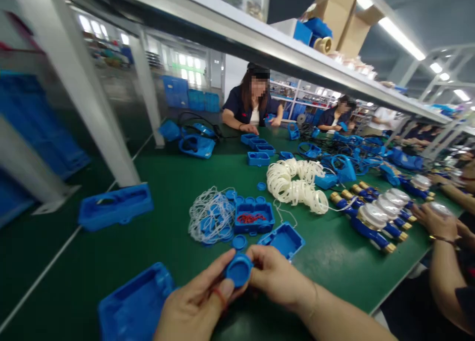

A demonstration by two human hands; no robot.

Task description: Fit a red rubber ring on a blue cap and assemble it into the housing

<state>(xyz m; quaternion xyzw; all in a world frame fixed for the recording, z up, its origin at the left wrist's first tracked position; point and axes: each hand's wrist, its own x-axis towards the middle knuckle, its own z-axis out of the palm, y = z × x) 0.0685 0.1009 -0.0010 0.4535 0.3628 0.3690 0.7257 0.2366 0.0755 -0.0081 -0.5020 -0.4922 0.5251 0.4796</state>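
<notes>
My left hand (198, 299) grips a small round blue plastic cap (238, 270), its hollow side facing me. A thin red ring (220, 297) shows against the left thumb. From the other side, the fingers of my right hand (276, 274) close on the cap's right edge; their tips are partly hidden. Just beyond the hands lies another blue cap (239, 242). Behind it stands a blue box (254, 227) with red rings (251, 218) inside. An open blue housing (285, 240) rests beyond my right hand. White string (208, 215) lies tangled over blue caps at the left.
Blue housings (135, 304) (115, 207) lie on the green table (166, 182) at left. White plastic rings (297, 182) and brass-ended water meters (373, 217) stand right. A co-worker's hands (441, 222) reach in there. An overhead shelf (289, 44) and metal post (81, 83) bound the space.
</notes>
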